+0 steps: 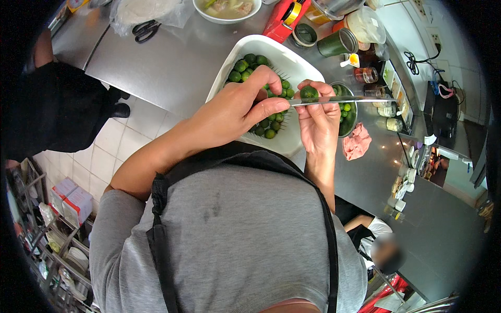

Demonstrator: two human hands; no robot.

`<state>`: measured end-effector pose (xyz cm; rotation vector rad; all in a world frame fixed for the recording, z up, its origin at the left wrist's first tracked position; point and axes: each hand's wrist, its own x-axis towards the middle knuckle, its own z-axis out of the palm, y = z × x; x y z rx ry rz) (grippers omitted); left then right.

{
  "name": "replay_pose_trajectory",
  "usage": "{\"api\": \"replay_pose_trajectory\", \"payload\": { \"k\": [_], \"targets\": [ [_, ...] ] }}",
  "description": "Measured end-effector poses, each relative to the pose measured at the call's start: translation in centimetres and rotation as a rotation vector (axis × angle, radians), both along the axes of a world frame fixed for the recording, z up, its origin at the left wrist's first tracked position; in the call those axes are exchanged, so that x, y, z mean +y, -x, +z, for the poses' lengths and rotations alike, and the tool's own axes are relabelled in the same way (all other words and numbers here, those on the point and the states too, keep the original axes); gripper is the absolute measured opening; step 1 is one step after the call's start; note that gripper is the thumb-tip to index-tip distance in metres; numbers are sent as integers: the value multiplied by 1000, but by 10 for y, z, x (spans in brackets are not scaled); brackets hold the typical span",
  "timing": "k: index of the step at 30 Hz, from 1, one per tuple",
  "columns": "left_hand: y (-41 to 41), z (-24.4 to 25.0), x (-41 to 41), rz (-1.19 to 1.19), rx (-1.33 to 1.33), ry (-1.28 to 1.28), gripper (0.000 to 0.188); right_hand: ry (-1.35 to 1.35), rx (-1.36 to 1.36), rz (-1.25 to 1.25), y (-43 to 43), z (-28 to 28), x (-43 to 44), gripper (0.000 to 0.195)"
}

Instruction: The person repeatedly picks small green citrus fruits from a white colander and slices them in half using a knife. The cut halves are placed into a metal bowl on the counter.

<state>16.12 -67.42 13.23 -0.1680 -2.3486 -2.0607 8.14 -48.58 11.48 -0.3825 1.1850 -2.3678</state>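
Observation:
My left hand [235, 99] is shut on a knife [352, 100], whose handle is mostly hidden in the fingers. The blade points right and crosses in front of my right hand [319, 125]. Held in the right fingertips is a small green citrus fruit [309, 92], and the blade passes at its lower side. Whether it has cut in cannot be told. Under my hands, a white slotted plastic basket [303, 70] holds many similar fruits [270, 134], partly covered by my left hand. Just right of my right hand, a round bowl [347, 130] contains more green fruit.
A crumpled pink cloth [357, 141] lies beside the bowl on the steel counter [172, 66]. Farther off are black-handled scissors [145, 30], a soup bowl [227, 20], a red tape dispenser [282, 23] and several jars [366, 75]. One person [58, 105] stands left, another [373, 238] lower right.

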Motion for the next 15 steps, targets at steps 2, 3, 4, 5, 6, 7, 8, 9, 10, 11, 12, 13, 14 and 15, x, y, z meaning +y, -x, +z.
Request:
{"api": "replay_pose_trajectory", "payload": {
  "k": [2, 3, 4, 5, 6, 7, 8, 9, 10, 11, 12, 13, 14, 15],
  "targets": [
    [0, -4, 4, 18, 65, 21, 24, 0, 9, -6, -2, 1, 2, 28],
    [0, -4, 4, 22, 68, 90, 26, -13, 13, -10, -3, 1, 6, 29],
    [0, -3, 4, 26, 70, 160, 28, -27, 16, -13, -3, 1, 9, 30],
    [-1, -2, 4, 31, 71, 229, 30, -44, 17, -3, -3, 0, 11, 30],
    [0, 2, 3, 11, 48, 281, 34, -58, 17, 3, -3, -1, 14, 31],
    [0, -2, 3, 34, 120, 346, 34, -72, 18, 9, -4, -1, 15, 32],
    [1, -10, 3, 57, 191, 410, 34, -94, -4, 14, -5, -1, 16, 33],
    [1, -13, 4, 75, 260, 472, 35, -115, -3, -7, -5, -3, 18, 32],
    [1, -13, 5, 97, 211, 422, 34, -136, -2, -29, -5, -6, 20, 32],
    [1, -11, 4, 117, 162, 372, 34, -157, -2, -51, -5, -8, 22, 32],
    [1, -10, 4, 136, 112, 321, 34, -143, -9, -61, -5, -7, 22, 32],
    [2, -10, 5, 143, 84, 296, 35, -128, -16, -71, -5, -7, 20, 32],
    [3, -9, 5, 149, 56, 271, 36, -114, -22, -82, -5, -7, 20, 32],
    [4, -9, 5, 157, 30, 247, 37, -114, -27, -94, -5, -7, 20, 32]
  ]
}}
